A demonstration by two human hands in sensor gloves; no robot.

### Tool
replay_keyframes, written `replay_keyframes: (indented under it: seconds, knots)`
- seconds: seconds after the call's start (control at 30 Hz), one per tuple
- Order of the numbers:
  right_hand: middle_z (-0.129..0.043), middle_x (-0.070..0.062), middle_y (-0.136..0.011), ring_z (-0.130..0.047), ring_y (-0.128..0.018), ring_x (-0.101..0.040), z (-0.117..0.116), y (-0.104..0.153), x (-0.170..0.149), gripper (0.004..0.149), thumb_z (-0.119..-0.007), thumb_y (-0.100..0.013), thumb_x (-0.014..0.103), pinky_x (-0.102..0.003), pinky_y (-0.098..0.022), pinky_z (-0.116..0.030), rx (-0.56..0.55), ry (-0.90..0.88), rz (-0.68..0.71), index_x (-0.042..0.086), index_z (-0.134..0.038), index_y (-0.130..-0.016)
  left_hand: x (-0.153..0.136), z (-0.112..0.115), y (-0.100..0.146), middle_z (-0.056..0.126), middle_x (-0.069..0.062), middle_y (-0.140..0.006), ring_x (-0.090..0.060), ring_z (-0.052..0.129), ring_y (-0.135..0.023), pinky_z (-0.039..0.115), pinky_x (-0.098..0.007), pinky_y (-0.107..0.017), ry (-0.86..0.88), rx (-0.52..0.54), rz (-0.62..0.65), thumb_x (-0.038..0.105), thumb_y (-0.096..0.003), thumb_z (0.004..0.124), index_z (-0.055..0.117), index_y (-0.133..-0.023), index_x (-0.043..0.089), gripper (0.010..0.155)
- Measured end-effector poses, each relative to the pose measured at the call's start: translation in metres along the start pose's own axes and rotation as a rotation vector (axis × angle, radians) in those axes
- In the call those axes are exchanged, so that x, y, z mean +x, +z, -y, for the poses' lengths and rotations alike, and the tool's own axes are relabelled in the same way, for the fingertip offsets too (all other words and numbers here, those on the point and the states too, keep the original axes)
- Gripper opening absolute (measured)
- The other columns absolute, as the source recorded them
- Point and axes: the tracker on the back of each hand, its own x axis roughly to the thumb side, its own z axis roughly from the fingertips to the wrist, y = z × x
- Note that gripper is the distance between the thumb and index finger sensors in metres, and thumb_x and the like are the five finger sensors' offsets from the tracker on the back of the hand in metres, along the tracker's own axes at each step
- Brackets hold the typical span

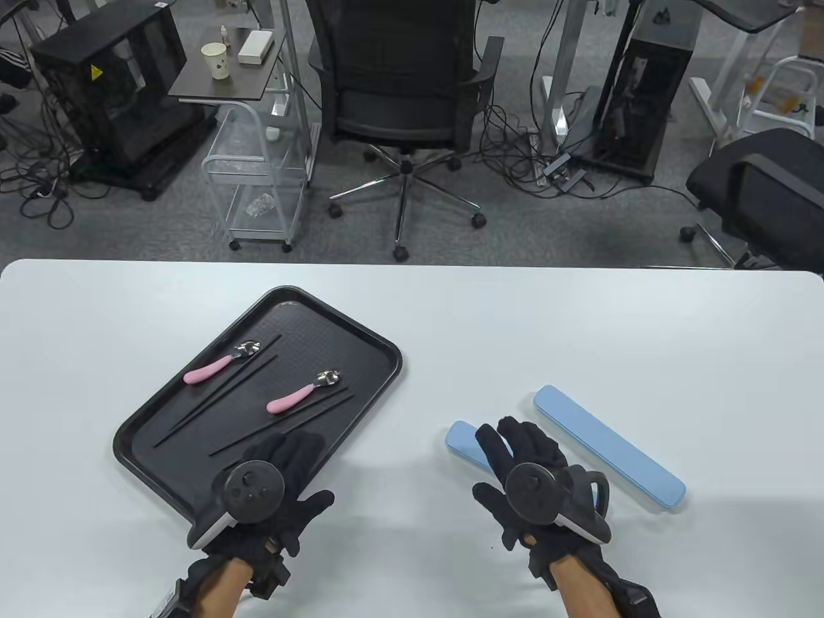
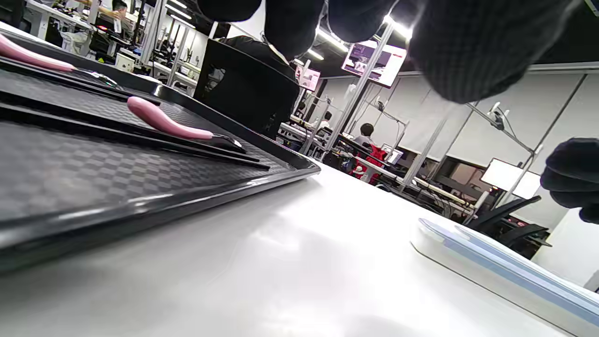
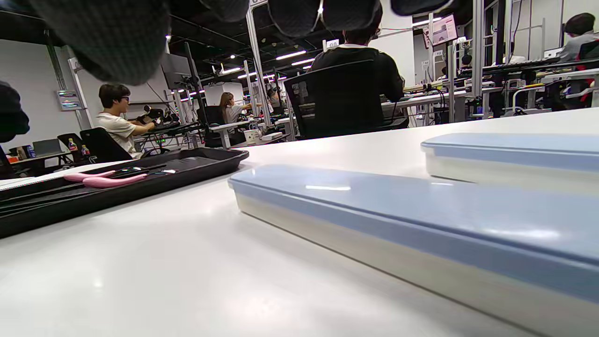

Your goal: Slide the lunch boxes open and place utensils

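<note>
Black tray (image 1: pixel 193 412): rectangular, rounded corners, raised rim, woven-check floor in the left wrist view. It sits on a smooth white table (image 1: pixel 450 322). On the tray: two spoons, far spoon (image 1: pixel 219 365) and near spoon (image 1: pixel 301 393), each with a pink rounded handle and shiny metal bowl, plus thin black chopsticks (image 1: pixel 219 393) lying diagonally alongside them.

Right of the tray, well apart: two long slim boxes, pale blue lids over whitish bases, both closed. Far box (image 1: pixel 608 447) is in plain view; near box (image 1: pixel 467 444) is mostly hidden under the right hand (image 1: pixel 528 476).

Left hand (image 1: pixel 270 483) hovers over the tray's near corner, fingers loosely extended, holding nothing. Right hand's fingers lie fairly straight over the near box; contact can't be confirmed.
</note>
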Motion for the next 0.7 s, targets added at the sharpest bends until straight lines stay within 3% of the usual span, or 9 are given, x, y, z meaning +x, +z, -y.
replay_keyframes:
  seconds: [0.5,0.6,0.7]
  knots:
    - [-0.029,-0.012,-0.115,-0.036,-0.106,-0.043,-0.001,-0.006,-0.005,0.080,-0.080,-0.046,0.053,-0.063,-0.075,-0.039,0.032,0.064,-0.059,0.033,-0.034,-0.109,0.006,-0.006,0.004,0.043,-0.001,-0.115,-0.037,0.034,-0.106,0.023,-0.061,-0.073,0.026,0.024,0.038,0.059,-0.0399,0.078,0.040,-0.107,0.033,0.082]
    - [-0.029,-0.012,-0.115,-0.036,-0.107,-0.043,-0.002,-0.016,-0.012,0.082,-0.081,-0.046,0.053,-0.063,-0.075,-0.039,0.080,0.062,-0.104,0.031,-0.034,-0.110,0.008,-0.007,0.006,0.043,-0.001,-0.115,-0.037,0.035,-0.106,0.023,-0.061,-0.073,0.020,0.035,0.049,0.059,-0.0399,0.078,0.040,-0.107,0.033,0.082]
    - [-0.023,-0.014,-0.115,-0.032,-0.107,-0.045,-0.008,-0.032,-0.019,0.086,-0.080,-0.046,0.054,-0.064,-0.075,-0.035,0.219,0.044,-0.173,0.030,-0.028,-0.110,0.008,-0.007,0.006,0.042,0.000,-0.116,-0.037,0.035,-0.106,0.023,-0.061,-0.073,0.023,0.023,0.048,0.060,-0.0402,0.077,0.039,-0.107,0.033,0.082]
